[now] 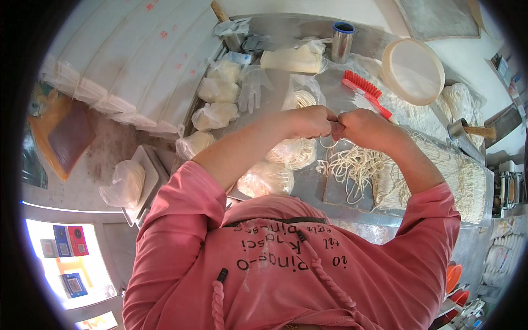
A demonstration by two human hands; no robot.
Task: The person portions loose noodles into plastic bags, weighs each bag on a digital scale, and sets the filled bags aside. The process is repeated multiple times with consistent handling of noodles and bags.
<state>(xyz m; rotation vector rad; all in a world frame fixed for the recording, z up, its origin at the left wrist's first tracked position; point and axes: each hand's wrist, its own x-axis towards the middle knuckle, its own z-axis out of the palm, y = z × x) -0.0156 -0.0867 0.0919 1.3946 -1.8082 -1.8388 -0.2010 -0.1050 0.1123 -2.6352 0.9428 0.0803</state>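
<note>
My left hand [312, 122] and my right hand [363, 128] meet above the metal worktop [336, 86], fingers curled and fingertips pinched together. Whatever may be between them is too small or hidden to make out. Just beyond my left hand lies an open clear plastic bag of noodles [305, 99]. Closer to my body are two more filled noodle bags, one [293, 153] partly under my left hand and another [266, 178] by my shirt. Below my right hand, loose pale noodles [357, 165] spill from a wide mass of noodles [445, 177] on the right.
A red-bristled brush [363, 88] lies beyond my right hand, near a round sieve [413, 72]. A blue-rimmed metal cylinder [342, 43] stands at the back. Bagged portions [215, 115] and a plastic glove [251, 88] lie left, beside stacked white crates [136, 53].
</note>
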